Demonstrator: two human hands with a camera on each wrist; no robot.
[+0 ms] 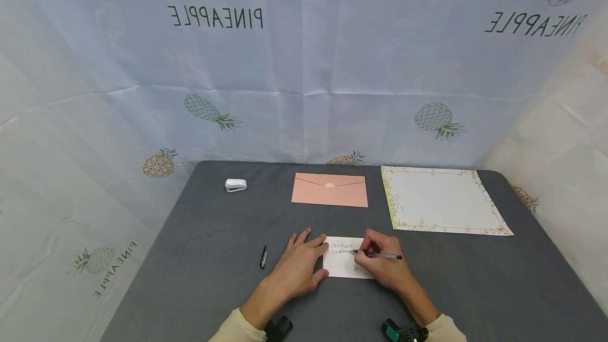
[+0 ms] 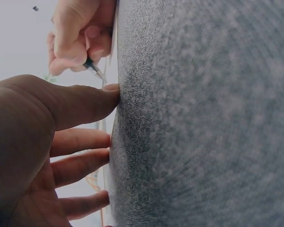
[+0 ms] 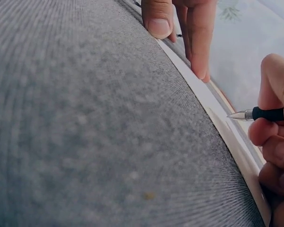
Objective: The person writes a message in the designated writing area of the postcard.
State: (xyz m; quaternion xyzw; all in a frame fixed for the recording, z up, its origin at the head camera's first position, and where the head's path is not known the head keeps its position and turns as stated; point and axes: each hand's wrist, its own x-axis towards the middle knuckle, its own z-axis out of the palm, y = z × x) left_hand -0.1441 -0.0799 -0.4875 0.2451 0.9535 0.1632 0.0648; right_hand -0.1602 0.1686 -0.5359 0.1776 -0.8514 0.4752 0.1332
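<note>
Left hand point(image 1: 300, 268) flat, fingers spread, pressing one card point(image 1: 343, 265); right hand point(image 1: 380, 265) grips one pen point(image 1: 380, 255), tip on card

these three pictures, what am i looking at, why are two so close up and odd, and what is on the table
All three show one moment. The wide view comes from a camera on the person's head; the two close views come from cameras strapped to each wrist, so they skim the grey table. The left hand lies flat, steadying a small white card. The right hand grips a pen, its tip at the card's handwritten lines. Also lying there: a pen cap, a small white stapler, a pink envelope and a sheet of floral-bordered paper.
</note>
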